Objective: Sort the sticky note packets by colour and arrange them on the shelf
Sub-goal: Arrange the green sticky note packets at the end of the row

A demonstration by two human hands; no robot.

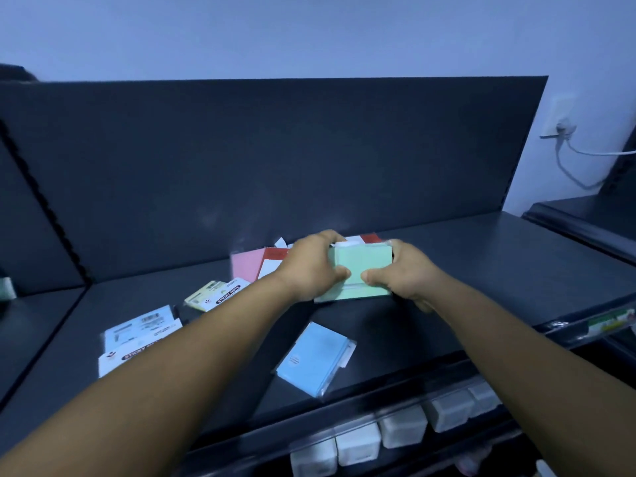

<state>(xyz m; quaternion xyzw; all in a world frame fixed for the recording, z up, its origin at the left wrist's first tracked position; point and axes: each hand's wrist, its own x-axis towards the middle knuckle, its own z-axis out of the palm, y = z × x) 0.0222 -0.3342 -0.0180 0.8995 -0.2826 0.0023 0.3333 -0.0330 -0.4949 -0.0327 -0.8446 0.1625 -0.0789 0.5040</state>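
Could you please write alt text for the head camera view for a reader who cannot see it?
Both hands, left hand and right hand, grip green sticky note packets above a dark shelf. Blue, yellow and pink packets lie scattered around.

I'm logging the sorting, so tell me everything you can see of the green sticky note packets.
The green packets are pale mint squares in clear wrap, stacked at least two high and lying roughly flat near the back of the dark shelf. The left hand and right hand grip their opposite sides, thumbs on top.
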